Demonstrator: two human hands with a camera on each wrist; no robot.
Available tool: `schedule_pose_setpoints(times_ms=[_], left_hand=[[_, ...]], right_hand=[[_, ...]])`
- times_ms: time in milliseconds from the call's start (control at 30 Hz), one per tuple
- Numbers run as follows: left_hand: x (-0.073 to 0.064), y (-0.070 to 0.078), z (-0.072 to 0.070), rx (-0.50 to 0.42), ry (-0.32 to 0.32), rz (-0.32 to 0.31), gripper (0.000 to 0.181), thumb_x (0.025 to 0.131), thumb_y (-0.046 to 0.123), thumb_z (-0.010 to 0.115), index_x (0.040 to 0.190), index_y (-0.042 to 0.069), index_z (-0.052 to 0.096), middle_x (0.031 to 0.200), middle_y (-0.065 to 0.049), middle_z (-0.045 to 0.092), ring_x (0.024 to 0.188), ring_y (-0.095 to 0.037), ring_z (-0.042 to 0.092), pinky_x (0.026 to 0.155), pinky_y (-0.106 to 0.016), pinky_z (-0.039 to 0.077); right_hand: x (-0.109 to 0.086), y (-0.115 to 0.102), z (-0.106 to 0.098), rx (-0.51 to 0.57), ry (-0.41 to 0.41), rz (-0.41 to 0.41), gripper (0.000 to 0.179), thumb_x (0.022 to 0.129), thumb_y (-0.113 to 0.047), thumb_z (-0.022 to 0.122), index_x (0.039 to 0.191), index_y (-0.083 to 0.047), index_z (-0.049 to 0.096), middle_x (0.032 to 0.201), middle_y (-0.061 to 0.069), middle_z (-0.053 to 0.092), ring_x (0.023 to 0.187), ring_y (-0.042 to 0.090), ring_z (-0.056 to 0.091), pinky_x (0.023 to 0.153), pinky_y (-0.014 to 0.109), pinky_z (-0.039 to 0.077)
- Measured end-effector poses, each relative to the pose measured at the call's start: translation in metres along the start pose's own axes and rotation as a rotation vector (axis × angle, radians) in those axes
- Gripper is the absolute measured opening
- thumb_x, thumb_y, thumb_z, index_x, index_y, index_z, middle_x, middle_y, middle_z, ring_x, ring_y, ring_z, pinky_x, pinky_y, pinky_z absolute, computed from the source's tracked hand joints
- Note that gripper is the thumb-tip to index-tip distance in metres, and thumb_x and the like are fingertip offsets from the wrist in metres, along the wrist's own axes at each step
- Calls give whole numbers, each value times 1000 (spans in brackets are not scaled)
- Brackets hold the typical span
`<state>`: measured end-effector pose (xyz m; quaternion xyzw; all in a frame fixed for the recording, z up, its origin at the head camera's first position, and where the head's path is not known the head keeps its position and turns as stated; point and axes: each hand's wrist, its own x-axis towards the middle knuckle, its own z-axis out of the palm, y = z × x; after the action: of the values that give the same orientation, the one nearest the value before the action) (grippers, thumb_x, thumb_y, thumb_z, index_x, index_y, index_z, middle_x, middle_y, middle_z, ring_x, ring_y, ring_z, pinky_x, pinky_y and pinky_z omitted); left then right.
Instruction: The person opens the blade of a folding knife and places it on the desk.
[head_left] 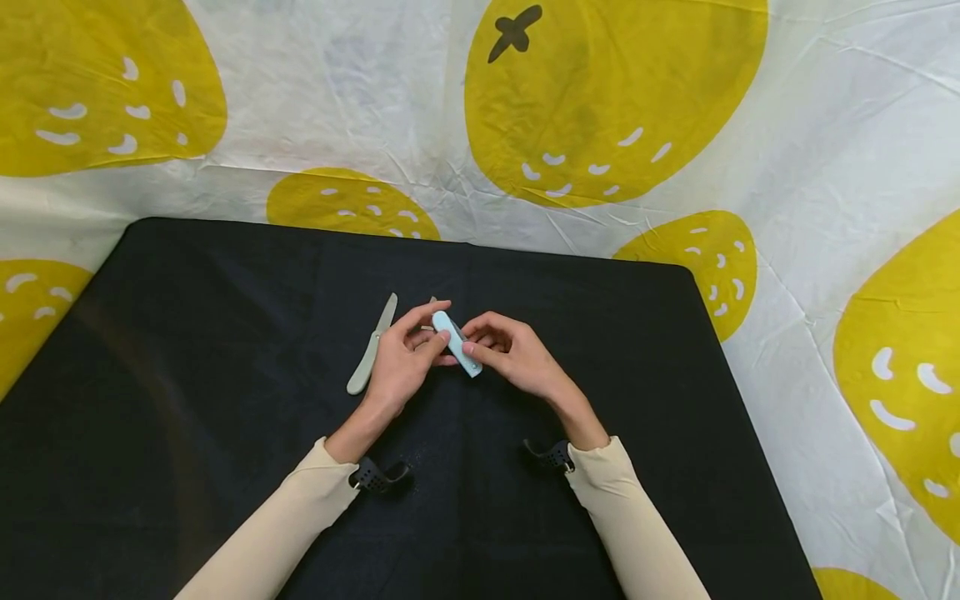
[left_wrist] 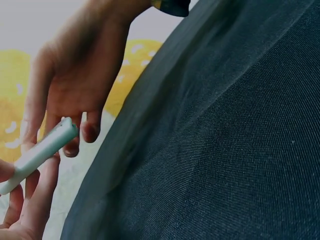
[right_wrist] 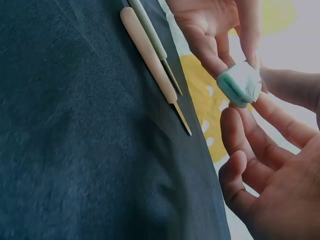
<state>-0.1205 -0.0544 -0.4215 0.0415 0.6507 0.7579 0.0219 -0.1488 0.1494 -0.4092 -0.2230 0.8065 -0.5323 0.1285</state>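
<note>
A light blue folding knife (head_left: 456,343) is held up above the black table, its blade folded along the handle as far as I can see. My left hand (head_left: 401,362) grips the knife between thumb and fingers. From the other side my right hand (head_left: 525,358) pinches its edge with thumb and index finger. In the right wrist view the knife (right_wrist: 237,86) appears end-on between both hands. Left of my left hand lies an opened knife with a grey-green handle (head_left: 363,372). A beige-handled knife (right_wrist: 147,55) lies beside it, mostly hidden behind the left hand in the head view.
Black cloth covers the table (head_left: 187,375). Its far edge (head_left: 300,227) runs behind the hands. A white curtain (head_left: 360,83) with yellow fruit prints hangs beyond it. Dark straps (head_left: 382,477) hang at both wrists, below the cream sleeves.
</note>
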Motion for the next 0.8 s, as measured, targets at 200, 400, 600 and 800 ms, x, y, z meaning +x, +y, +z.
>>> schedule_pose_setpoints(times_ms=[200,400,600,800], left_hand=[[-2,-4,-2,-24,-40,-13,44,100,-4,63,143,5,61,117,-20,57,90,-11,70,73,-35,65],[-3,-6,-3,-11,-62,-11,44,100,-4,63,143,4,60,120,-24,56,91,-12,68,73,-34,65],[-4,-5,-3,10,-65,-15,45,99,-5,63,143,2,59,118,-21,55,91,-11,67,73,-34,65],[-6,-7,-2,-3,-85,-30,46,101,-5,60,146,-1,56,117,-20,53,91,-10,68,75,-34,65]], right_hand=[[4,1,3,22,25,-34,19,101,-11,67,119,-4,71,107,16,72,88,17,68,77,24,55],[5,1,4,86,16,-10,25,99,-5,69,123,0,70,106,19,72,87,13,69,78,21,55],[6,0,3,106,-8,17,25,98,-4,69,123,1,70,102,18,72,83,12,69,75,20,53],[5,2,3,111,-11,31,23,97,-4,68,120,0,71,96,17,72,77,12,68,72,21,52]])
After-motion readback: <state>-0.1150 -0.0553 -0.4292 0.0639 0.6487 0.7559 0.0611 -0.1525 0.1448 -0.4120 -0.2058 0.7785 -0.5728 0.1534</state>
